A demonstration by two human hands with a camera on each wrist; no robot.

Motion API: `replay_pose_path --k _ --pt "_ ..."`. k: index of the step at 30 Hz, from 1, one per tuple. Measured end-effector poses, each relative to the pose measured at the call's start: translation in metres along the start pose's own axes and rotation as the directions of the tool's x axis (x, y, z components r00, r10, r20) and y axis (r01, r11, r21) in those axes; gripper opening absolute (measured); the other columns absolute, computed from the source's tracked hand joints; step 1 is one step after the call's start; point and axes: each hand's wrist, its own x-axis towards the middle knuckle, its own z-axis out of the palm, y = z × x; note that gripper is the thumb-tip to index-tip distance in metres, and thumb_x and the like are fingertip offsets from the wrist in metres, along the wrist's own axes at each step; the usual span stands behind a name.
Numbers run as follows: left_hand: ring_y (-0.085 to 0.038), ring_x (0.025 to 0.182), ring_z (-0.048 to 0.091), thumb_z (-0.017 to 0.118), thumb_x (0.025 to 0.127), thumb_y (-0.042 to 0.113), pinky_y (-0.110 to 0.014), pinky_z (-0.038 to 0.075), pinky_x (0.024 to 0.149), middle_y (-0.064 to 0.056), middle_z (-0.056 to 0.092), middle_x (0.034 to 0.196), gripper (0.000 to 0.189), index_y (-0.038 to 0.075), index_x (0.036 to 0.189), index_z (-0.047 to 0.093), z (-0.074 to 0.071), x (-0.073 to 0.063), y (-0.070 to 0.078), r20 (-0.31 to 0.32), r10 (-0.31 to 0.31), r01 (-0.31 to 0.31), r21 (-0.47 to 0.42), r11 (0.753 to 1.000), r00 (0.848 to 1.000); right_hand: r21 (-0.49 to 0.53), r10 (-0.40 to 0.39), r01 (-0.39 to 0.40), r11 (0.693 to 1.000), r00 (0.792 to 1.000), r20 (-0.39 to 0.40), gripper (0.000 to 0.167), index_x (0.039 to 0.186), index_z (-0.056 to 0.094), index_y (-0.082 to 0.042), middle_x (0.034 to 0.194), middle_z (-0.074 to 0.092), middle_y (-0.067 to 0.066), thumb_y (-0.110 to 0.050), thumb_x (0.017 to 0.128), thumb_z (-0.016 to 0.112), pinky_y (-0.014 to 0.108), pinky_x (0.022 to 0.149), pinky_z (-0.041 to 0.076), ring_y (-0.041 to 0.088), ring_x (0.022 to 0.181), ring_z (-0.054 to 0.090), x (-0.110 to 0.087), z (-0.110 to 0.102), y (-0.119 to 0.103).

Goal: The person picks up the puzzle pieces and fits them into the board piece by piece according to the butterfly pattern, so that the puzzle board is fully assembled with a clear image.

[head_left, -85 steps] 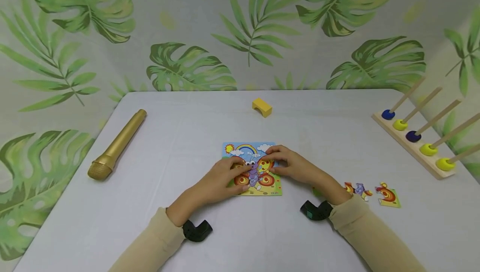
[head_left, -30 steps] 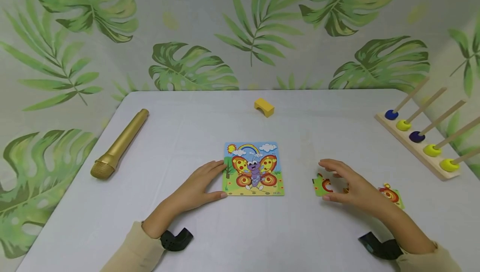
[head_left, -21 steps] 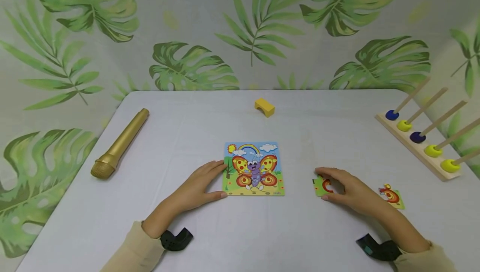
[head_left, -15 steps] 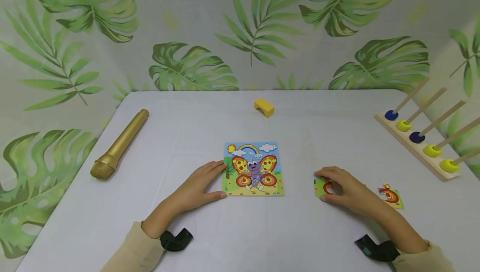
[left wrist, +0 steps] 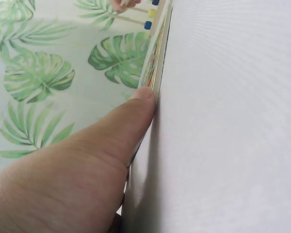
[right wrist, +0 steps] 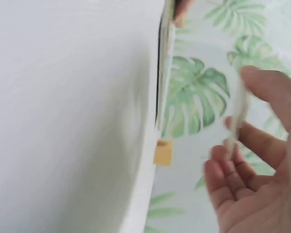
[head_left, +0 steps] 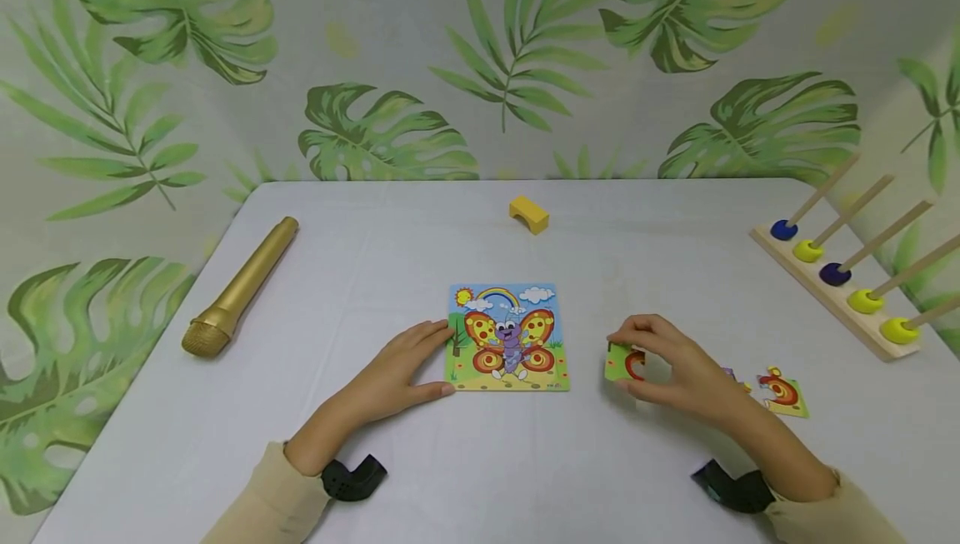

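Note:
A square butterfly jigsaw puzzle point(head_left: 457, 373) lies flat at mid-table. My left hand point(head_left: 386, 373) rests at its left side, thumb and fingertips touching that edge; the left wrist view has the thumb point(left wrist: 131, 111) right against it. To the right, my right hand point(head_left: 678, 369) pinches a green and red puzzle piece point(head_left: 617, 363) between thumb and fingers. Seen nearly edge-on and blurred in the right wrist view, this piece point(right wrist: 239, 114) is clear of the tabletop. Beyond the right hand lies another puzzle piece point(head_left: 787, 394), with a purple piece point(head_left: 729, 373) mostly hidden behind the hand.
A gold microphone point(head_left: 240, 290) lies at the left of the white-covered table. A yellow arch block point(head_left: 529, 215) sits toward the back. At the right edge stands a wooden peg rack point(head_left: 825, 290) with blue and yellow beads. Leaf-print cloth point(head_left: 517, 52) hangs behind.
My right hand has left the puzzle, gone right to the loose pieces, pinched one and lifted it slightly leftward. My left hand has drawn back from over the puzzle to its left edge.

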Motion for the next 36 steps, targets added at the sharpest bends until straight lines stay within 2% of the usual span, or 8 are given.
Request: replay_pose_path --k 5,10,13,21,28,31,36 --pt "-0.023 0.132 0.018 0.057 0.081 0.053 -0.043 0.019 0.104 -0.002 0.026 0.145 0.075 0.013 0.140 0.032 0.001 0.000 -0.001 -0.001 0.001 -0.001 0.003 1.000 1.000 0.095 -0.052 0.052 0.994 0.999 -0.002 0.047 0.111 0.060 -0.006 0.114 0.046 0.002 -0.009 0.068 0.079 0.015 0.085 0.038 0.015 0.099 0.045 0.027 0.018 -0.028" --pt "-0.023 0.132 0.018 0.056 0.081 0.054 -0.043 0.019 0.104 -0.001 0.026 0.144 0.075 0.014 0.140 0.032 0.001 0.000 -0.001 0.000 0.004 -0.004 0.002 1.000 1.000 0.167 -0.011 0.001 0.986 0.998 0.060 0.045 0.114 0.059 -0.006 0.118 0.045 0.000 -0.016 0.073 0.076 0.025 0.085 0.043 0.015 0.106 0.045 0.052 0.046 -0.050" --pt "-0.023 0.132 0.019 0.056 0.082 0.053 -0.043 0.020 0.104 -0.002 0.027 0.144 0.074 0.013 0.140 0.033 0.000 0.000 -0.001 -0.004 0.014 -0.014 -0.004 1.000 1.000 0.164 0.018 -0.037 0.986 0.993 0.115 0.045 0.114 0.059 -0.007 0.117 0.045 0.000 -0.018 0.074 0.075 0.029 0.083 0.045 0.016 0.107 0.044 0.065 0.063 -0.056" --pt "-0.025 0.131 0.021 0.059 0.082 0.049 -0.045 0.021 0.103 -0.002 0.028 0.144 0.072 0.012 0.139 0.035 -0.001 0.000 -0.001 -0.019 0.037 -0.037 -0.008 0.999 0.999 0.076 0.066 -0.084 0.994 0.975 0.214 0.043 0.114 0.060 -0.009 0.114 0.047 -0.001 -0.025 0.076 0.073 0.027 0.084 0.043 0.012 0.105 0.043 0.086 0.100 -0.047" --pt "-0.024 0.131 0.022 0.058 0.082 0.051 -0.045 0.021 0.103 -0.001 0.030 0.143 0.072 0.012 0.138 0.037 -0.001 0.000 -0.002 -0.026 0.046 -0.046 -0.001 0.999 0.999 -0.049 0.041 -0.030 0.998 0.972 0.231 0.043 0.112 0.062 -0.012 0.114 0.051 0.000 -0.032 0.075 0.072 0.037 0.090 0.036 0.016 0.108 0.044 0.095 0.118 -0.040" --pt "-0.024 0.130 0.023 0.057 0.081 0.052 -0.045 0.021 0.103 0.000 0.031 0.142 0.072 0.012 0.137 0.038 0.000 -0.001 -0.003 -0.030 0.050 -0.050 0.002 0.999 0.998 -0.040 0.066 -0.057 0.998 0.959 0.275 0.052 0.120 0.057 -0.014 0.121 0.048 0.001 -0.037 0.076 0.071 0.039 0.094 0.034 0.017 0.114 0.041 0.096 0.116 -0.039" --pt "-0.025 0.129 0.025 0.057 0.081 0.053 -0.045 0.022 0.102 -0.001 0.032 0.141 0.071 0.011 0.136 0.040 0.000 0.000 -0.004 -0.042 0.075 -0.074 0.016 0.997 0.996 0.068 0.141 -0.175 0.982 0.927 0.347 0.059 0.129 0.048 -0.012 0.132 0.038 0.004 -0.030 0.077 0.071 0.037 0.097 0.033 0.019 0.122 0.035 0.094 0.107 -0.035"
